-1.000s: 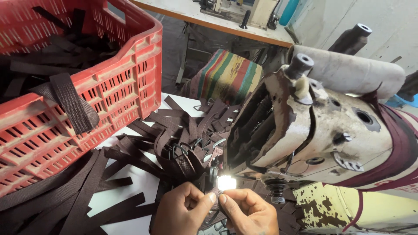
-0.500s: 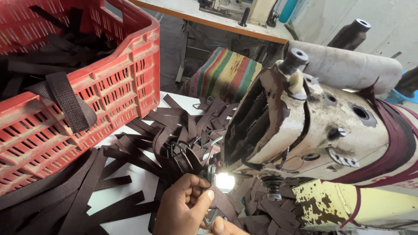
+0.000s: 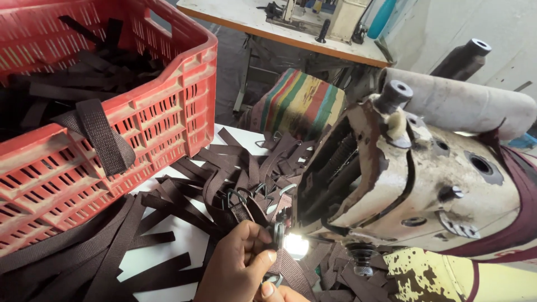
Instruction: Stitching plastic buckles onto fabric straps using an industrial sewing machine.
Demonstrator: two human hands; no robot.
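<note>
Fingers of the left hand (image 3: 238,263) pinch a brown webbing strap (image 3: 288,265) with a metal buckle (image 3: 278,234) beside the sewing machine (image 3: 414,184) head; the right hand (image 3: 279,293) barely shows, grip unclear. Loose straps (image 3: 184,196) lie by a red crate (image 3: 140,117)

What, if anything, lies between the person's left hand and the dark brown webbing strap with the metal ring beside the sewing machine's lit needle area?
Nothing visible does. The left hand already pinches the dark brown webbing strap beside its metal ring. Only a fingertip of the right hand shows below it.
</note>
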